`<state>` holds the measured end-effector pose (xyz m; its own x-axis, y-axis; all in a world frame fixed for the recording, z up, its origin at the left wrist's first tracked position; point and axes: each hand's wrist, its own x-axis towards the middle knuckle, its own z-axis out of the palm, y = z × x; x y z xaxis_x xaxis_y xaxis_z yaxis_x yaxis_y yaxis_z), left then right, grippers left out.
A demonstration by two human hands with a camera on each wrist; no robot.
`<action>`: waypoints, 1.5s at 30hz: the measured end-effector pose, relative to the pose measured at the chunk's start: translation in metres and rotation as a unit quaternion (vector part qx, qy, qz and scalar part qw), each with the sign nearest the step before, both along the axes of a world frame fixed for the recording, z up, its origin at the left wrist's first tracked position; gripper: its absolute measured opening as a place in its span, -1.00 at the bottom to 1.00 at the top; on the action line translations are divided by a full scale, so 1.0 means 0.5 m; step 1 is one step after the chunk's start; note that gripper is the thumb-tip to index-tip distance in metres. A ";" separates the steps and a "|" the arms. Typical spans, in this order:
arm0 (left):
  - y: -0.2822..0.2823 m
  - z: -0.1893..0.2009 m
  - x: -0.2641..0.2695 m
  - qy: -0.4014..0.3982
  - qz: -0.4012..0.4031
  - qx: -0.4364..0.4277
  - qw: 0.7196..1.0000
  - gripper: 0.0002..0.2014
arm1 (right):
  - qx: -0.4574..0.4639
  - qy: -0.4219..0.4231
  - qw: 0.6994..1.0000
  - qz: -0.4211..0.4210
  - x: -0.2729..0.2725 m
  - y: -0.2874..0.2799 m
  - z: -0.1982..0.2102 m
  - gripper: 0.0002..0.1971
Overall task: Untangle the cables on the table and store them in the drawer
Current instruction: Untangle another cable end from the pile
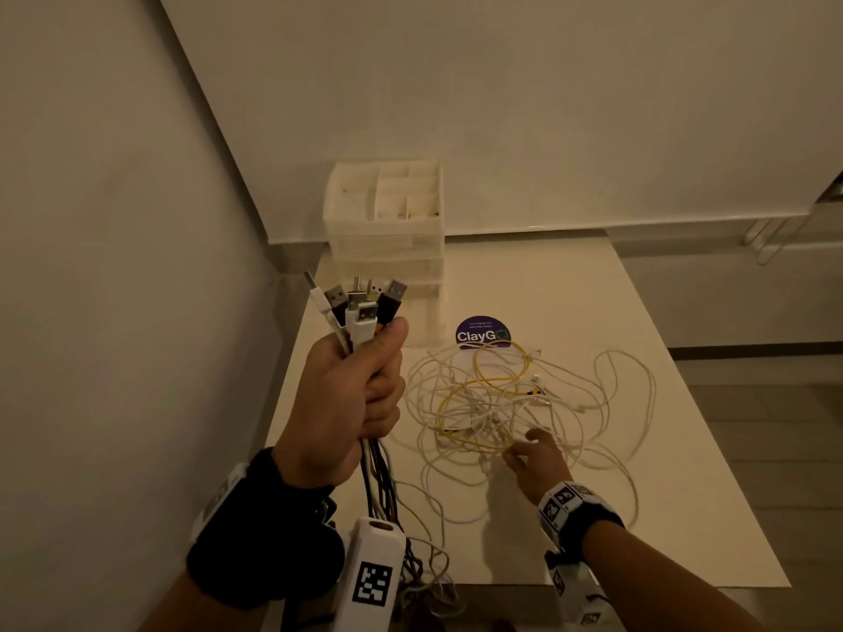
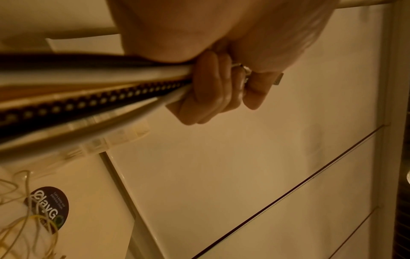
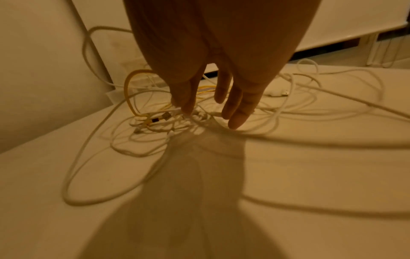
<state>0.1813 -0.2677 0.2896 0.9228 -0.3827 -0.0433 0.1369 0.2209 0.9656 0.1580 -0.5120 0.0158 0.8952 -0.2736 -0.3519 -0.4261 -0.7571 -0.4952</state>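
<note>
My left hand (image 1: 351, 399) is raised above the table's left edge and grips a bundle of cables (image 1: 360, 307), USB plugs sticking up, black and white cords hanging down below the fist (image 2: 213, 91). A tangle of white and yellow cables (image 1: 506, 403) lies spread on the white table (image 1: 684, 517). My right hand (image 1: 538, 458) reaches into the tangle's near side, fingers (image 3: 237, 113) straight and pointing down among the cords, holding nothing I can see. A translucent drawer unit (image 1: 385, 239) stands at the table's back left, its drawers closed.
A round purple ClayGo sticker (image 1: 482, 336) sits on the table behind the tangle. Walls close in on the left and behind. The table's near and right edges drop to the floor; a chair frame (image 1: 775, 239) stands at the far right.
</note>
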 end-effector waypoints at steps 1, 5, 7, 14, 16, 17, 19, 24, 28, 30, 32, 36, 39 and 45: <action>-0.001 -0.001 0.002 0.000 0.002 0.002 1.000 -0.52 | -0.009 0.006 1.000 0.004 -0.005 -0.003 -0.004 -0.77; -0.007 -0.004 0.007 0.003 0.007 0.009 1.000 -0.53 | -0.039 0.023 0.999 0.000 -0.006 -0.012 -0.022 -0.61; -0.011 -0.004 0.010 0.004 0.009 0.013 1.000 -0.54 | -0.047 0.028 0.998 -0.006 0.007 -0.011 -0.018 -0.61; -0.025 -0.005 0.026 0.005 0.033 0.027 0.999 -0.56 | -0.016 -0.051 0.998 -0.020 0.094 -0.007 0.068 -0.87; -0.027 -0.006 0.034 0.002 0.041 0.029 0.999 -0.57 | -0.001 -0.109 0.994 -0.005 0.137 -0.022 0.128 -0.92; -0.030 -0.006 0.038 0.002 0.043 0.027 0.999 -0.56 | -0.004 -0.131 0.991 0.009 0.159 -0.033 0.160 -0.88; -0.036 -0.005 0.045 0.003 0.044 0.021 0.999 -0.53 | -0.015 -0.170 0.985 0.035 0.202 -0.054 0.230 -0.78; -0.051 0.003 0.060 -0.006 0.043 0.016 0.999 -0.57 | -0.021 -0.265 0.963 0.041 0.289 -0.106 0.395 -0.81; -0.062 0.004 0.076 -0.005 0.058 0.010 0.998 -0.57 | 0.220 -0.324 0.920 -0.017 0.296 -0.114 0.519 -0.88; -0.069 0.002 0.087 -0.005 0.069 0.007 0.998 -0.57 | 0.355 -0.359 0.862 -0.039 0.279 -0.102 0.582 -0.87; -0.078 -0.001 0.097 -0.009 0.074 0.003 0.997 -0.56 | 0.448 -0.378 0.810 -0.036 0.260 -0.084 0.630 -0.84; -0.102 -0.002 0.113 -0.006 0.095 -0.008 0.995 -0.58 | 0.481 -0.373 0.793 0.005 0.231 -0.039 0.655 -0.78; -0.116 -0.001 0.125 -0.021 0.112 -0.021 0.993 -0.65 | 0.390 -0.351 0.848 0.071 0.206 0.001 0.646 -0.65; -0.134 -0.002 0.122 -0.067 0.107 -0.040 0.991 -0.77 | 0.385 -0.327 0.859 0.084 0.129 0.086 0.614 -0.86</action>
<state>0.2424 -0.3344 0.2886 0.9787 -0.1752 0.1070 -0.0489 0.3073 0.9504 0.2225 -0.4689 0.3230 0.9744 -0.0320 0.2226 0.2173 -0.1213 -0.9685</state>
